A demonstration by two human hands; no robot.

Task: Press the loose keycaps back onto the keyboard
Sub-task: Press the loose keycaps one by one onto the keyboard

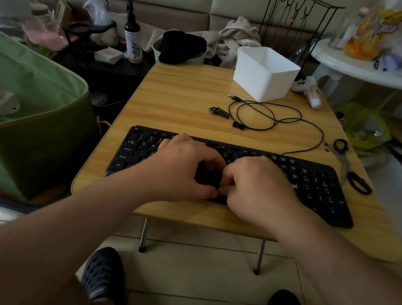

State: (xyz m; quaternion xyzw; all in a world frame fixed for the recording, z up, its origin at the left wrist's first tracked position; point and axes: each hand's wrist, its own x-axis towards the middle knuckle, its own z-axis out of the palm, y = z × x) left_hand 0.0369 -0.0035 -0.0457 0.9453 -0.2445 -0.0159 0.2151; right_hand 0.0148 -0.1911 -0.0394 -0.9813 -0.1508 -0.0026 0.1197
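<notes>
Low wooden folding table on a tiled floor, cushioned wall panels at the far side, clutter to either flank.

Black keyboard — lies along the near edge of the table, its cable looped on the wood beyond it.

Left hand — over the middle of the keyboard, fingers curled, thumb tip down at the near row; whether it clamps anything cannot be told.

Right hand — just beside the left, touching it at the thumbs, fingers curled under; what they hold is hidden.

Two small black keycaps — loose on the table, far of the keyboard, beside the cable.

White plastic bin — far right of the table.

Scissors — right edge, just beside the keyboard's right end.

Green bag — left of the table.
</notes>
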